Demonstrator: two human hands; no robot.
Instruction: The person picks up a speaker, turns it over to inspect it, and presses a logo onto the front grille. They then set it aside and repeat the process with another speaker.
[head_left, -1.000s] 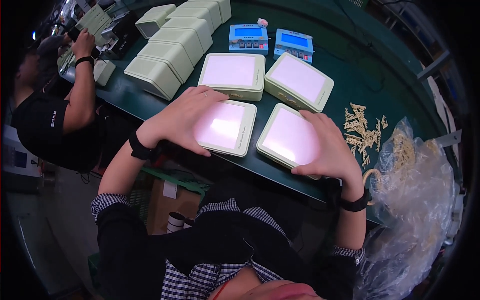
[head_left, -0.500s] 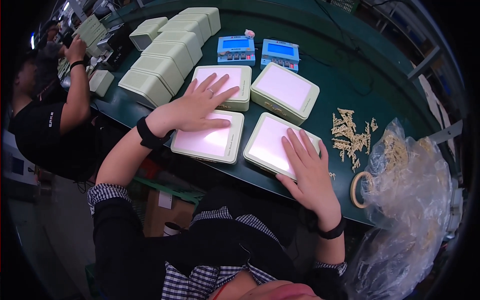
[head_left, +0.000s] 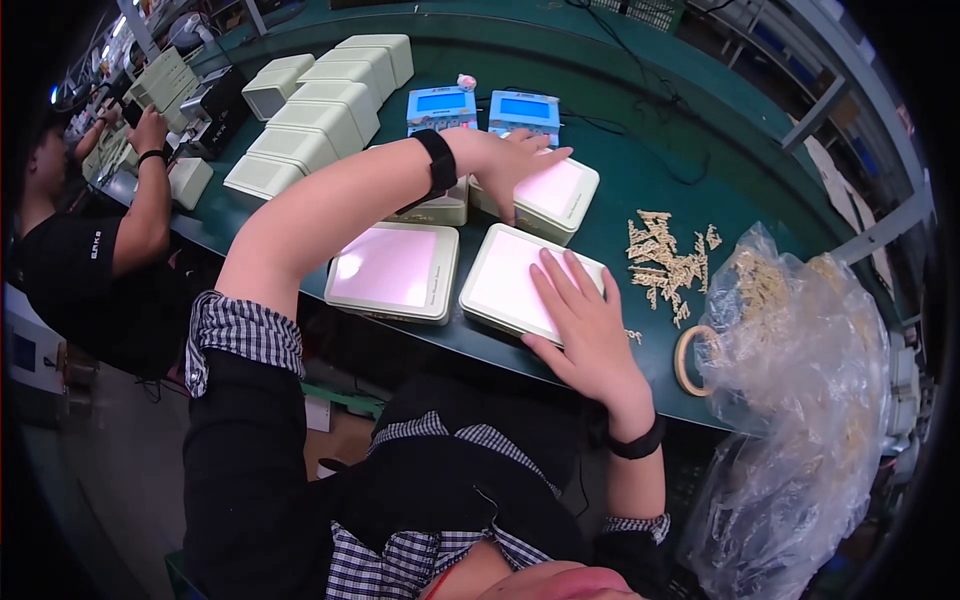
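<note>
Reaching across the bench, my left hand (head_left: 508, 165) lies over the far right pale green box with a lit pinkish-white top (head_left: 557, 195), its fingers spread and partly turned from view. Flat on the near right box (head_left: 505, 275) rests my right hand (head_left: 585, 335), fingers stretched over the glowing panel. A matching box (head_left: 388, 270) sits at the near left, untouched. Behind my left forearm, the far left box (head_left: 440, 208) is mostly hidden. Neither hand grips anything.
Two blue devices with screens (head_left: 442, 103) stand behind the boxes. Pale green boxes (head_left: 305, 130) line the left. Small gold-coloured pieces (head_left: 665, 255), a tape roll (head_left: 690, 362) and a clear plastic bag (head_left: 800, 350) lie right. Another person (head_left: 110, 240) works at far left.
My left hand has moved from the left boxes to the far right one. My right hand stays on the near right box. The whole view has shifted slightly.
</note>
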